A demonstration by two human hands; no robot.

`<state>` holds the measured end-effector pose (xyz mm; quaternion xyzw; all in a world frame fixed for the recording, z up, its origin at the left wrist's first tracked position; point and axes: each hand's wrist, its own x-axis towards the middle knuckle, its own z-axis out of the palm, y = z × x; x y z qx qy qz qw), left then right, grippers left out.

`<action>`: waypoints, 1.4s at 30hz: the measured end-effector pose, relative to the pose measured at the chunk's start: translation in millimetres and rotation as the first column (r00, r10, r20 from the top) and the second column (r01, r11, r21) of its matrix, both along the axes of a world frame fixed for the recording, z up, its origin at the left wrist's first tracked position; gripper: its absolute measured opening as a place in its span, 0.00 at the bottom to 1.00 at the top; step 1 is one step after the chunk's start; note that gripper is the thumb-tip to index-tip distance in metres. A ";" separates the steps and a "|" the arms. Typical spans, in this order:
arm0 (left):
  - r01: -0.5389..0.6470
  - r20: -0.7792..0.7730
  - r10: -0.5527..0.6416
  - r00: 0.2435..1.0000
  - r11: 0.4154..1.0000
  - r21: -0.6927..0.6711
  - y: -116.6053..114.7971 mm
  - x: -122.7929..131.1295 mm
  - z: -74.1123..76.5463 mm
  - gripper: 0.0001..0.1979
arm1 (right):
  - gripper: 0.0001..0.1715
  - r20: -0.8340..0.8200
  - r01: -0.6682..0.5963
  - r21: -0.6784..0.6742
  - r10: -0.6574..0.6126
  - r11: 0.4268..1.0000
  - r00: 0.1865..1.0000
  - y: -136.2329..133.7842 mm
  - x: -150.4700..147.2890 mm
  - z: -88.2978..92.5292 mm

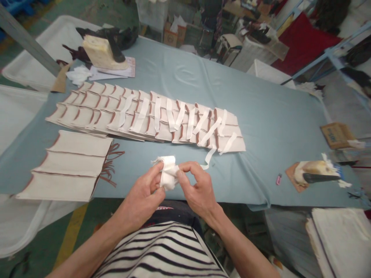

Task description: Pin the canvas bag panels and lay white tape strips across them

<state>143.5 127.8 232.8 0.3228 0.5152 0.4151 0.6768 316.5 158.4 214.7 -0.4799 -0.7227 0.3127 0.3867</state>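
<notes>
In front of my body, my left hand [147, 193] and my right hand [197, 185] are both closed on a small bunched piece of white cloth [168, 173] with a frayed end. The left fingers grip its left side; the right thumb and forefinger pinch its right edge. Just beyond lie overlapping rows of cream fabric panels [127, 112] with brown edging. Several white fabric strips [207, 131] rest across their right half. One strip hangs down toward my right hand. To the left sits a separate stack of cream panels [72, 166] with loose brown cords.
A cream block with a black handle [98, 50] stands on papers at the back left. Another block-like tool [315, 172] rests on a brown board at the right, beside a small pink object [278, 179]. White bins [23, 116] line the table's left side.
</notes>
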 end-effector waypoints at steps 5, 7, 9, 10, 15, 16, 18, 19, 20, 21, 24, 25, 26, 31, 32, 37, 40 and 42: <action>0.077 0.179 -0.059 0.982 0.993 -0.091 -7.7 -6.8 -6.1 0.24 | 0.12 -0.106 0.069 -0.188 -0.090 0.980 0.990 -1.0 1.2 0.2; 0.064 0.243 -0.031 0.970 0.989 -0.130 -11.5 -9.2 -10.5 0.23 | 0.13 -0.109 0.058 -0.208 -0.082 0.976 0.991 -2.3 -0.7 0.8; 0.039 0.259 0.006 0.966 0.985 -0.170 -13.6 -9.9 -15.3 0.23 | 0.13 -0.114 0.049 -0.214 -0.074 0.976 0.991 -3.9 -3.8 1.5; 0.024 0.247 0.024 0.969 0.982 -0.190 -13.7 -9.3 -17.6 0.25 | 0.13 -0.117 0.046 -0.213 -0.072 0.976 0.991 -4.5 -5.6 1.8; -0.037 0.097 0.058 0.994 0.978 -0.206 -8.9 -0.8 -29.2 0.28 | 0.14 -0.143 0.091 -0.168 -0.115 0.982 0.983 2.2 -7.0 3.3; -0.039 0.061 0.051 0.997 0.981 -0.189 -8.1 0.6 -31.4 0.28 | 0.14 -0.155 0.119 -0.155 -0.143 0.981 0.978 6.2 -4.0 4.1; 0.007 -0.019 -0.010 1.000 0.989 -0.145 -7.7 1.8 -35.8 0.26 | 0.14 -0.187 0.194 -0.138 -0.218 0.971 0.958 16.7 6.3 6.5; 0.046 -0.066 -0.054 0.996 0.992 -0.120 -8.0 1.8 -38.1 0.25 | 0.14 -0.208 0.238 -0.135 -0.263 0.962 0.942 23.0 13.5 8.0; 0.098 -0.117 -0.109 0.987 0.991 -0.089 -8.4 1.5 -40.3 0.24 | 0.15 -0.232 0.285 -0.136 -0.310 0.949 0.922 29.8 21.6 9.6; 0.152 -0.175 -0.160 0.971 0.987 -0.058 -9.0 1.2 -42.7 0.24 | 0.16 -0.257 0.331 -0.142 -0.357 0.933 0.898 36.9 30.4 11.1; 0.278 -0.351 -0.254 0.901 0.960 0.020 -10.9 1.9 -49.7 0.23 | 0.17 -0.332 0.435 -0.185 -0.473 0.881 0.816 59.5 57.0 13.6; 0.324 -0.385 -0.288 0.877 0.946 0.029 -11.4 2.8 -51.8 0.23 | 0.17 -0.353 0.454 -0.204 -0.497 0.868 0.793 67.2 65.0 13.8; 0.360 -0.406 -0.319 0.856 0.932 0.029 -12.0 4.1 -53.5 0.23 | 0.17 -0.372 0.464 -0.224 -0.515 0.857 0.772 75.2 72.2 13.6; 0.326 -0.455 -0.299 0.839 0.945 -0.021 -17.0 11.4 -56.2 0.21 | 0.19 -0.478 0.469 -0.333 -0.575 0.818 0.664 118.7 100.3 12.2; 0.315 -0.454 -0.292 0.841 0.949 -0.027 -18.1 12.3 -56.7 0.21 | 0.20 -0.502 0.468 -0.356 -0.587 0.809 0.635 127.8 104.6 12.7; 0.357 -0.414 -0.356 0.838 0.931 -0.079 -20.2 17.0 -64.1 0.23 | 0.22 -0.568 0.474 -0.422 -0.633 0.773 0.526 166.5 116.7 19.7; 0.320 -0.350 -0.344 0.871 0.939 -0.126 -18.5 26.3 -66.0 0.24 | 0.22 -0.566 0.499 -0.422 -0.650 0.757 0.508 182.7 120.3 24.4; 0.343 -0.333 -0.366 0.869 0.931 -0.127 -19.5 35.2 -65.2 0.26 | 0.23 -0.557 0.514 -0.425 -0.663 0.745 0.500 193.3 126.9 27.6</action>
